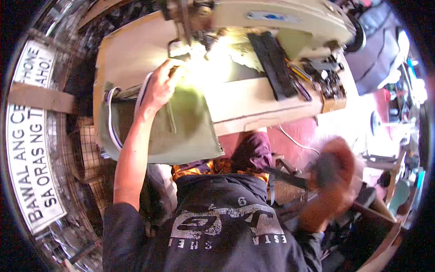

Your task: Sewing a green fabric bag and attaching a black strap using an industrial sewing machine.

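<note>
Olive-green fabric bag (183,131), nine o'clock; left hand (161,86), ten o'clock, fingers bunched, pinch lost in glare, seemingly positions it for stitching; right hand (333,163), fingers too blurred to tell; next needs steady guiding.

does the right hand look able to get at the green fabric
Probably, with a reach: the right hand is blurred, off to the right, but the green fabric looks uncovered on that side; the left forearm crosses only its left half.

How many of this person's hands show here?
2: the left hand at the green fabric, near the sewing machine; the right hand, blurred, beyond the table's near edge.
</note>
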`<action>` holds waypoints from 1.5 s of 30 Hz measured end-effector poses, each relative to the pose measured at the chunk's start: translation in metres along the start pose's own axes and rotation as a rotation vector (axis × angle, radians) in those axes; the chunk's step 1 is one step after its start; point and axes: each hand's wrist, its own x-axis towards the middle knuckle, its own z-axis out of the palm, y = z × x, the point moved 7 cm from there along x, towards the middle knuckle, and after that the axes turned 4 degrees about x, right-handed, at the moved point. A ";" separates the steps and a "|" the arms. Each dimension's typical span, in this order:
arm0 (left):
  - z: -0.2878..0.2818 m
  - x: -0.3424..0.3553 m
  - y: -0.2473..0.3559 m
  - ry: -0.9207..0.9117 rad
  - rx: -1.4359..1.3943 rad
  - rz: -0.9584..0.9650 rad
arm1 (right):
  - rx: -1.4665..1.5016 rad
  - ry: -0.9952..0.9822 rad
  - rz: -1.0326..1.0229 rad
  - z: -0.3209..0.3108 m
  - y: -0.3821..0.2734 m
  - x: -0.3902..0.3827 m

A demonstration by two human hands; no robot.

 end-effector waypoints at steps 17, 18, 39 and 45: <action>0.005 0.000 0.001 -0.016 0.141 -0.007 | -0.425 0.025 -0.065 0.211 0.096 0.114; 0.006 0.000 0.002 -0.009 0.143 -0.003 | -0.413 0.033 -0.083 0.211 0.095 0.113; 0.006 0.024 0.008 -0.350 -0.108 0.034 | -0.027 -0.035 0.014 0.224 0.089 0.098; 0.006 0.022 0.007 -0.275 -0.133 0.073 | -0.051 -0.077 0.022 0.224 0.088 0.093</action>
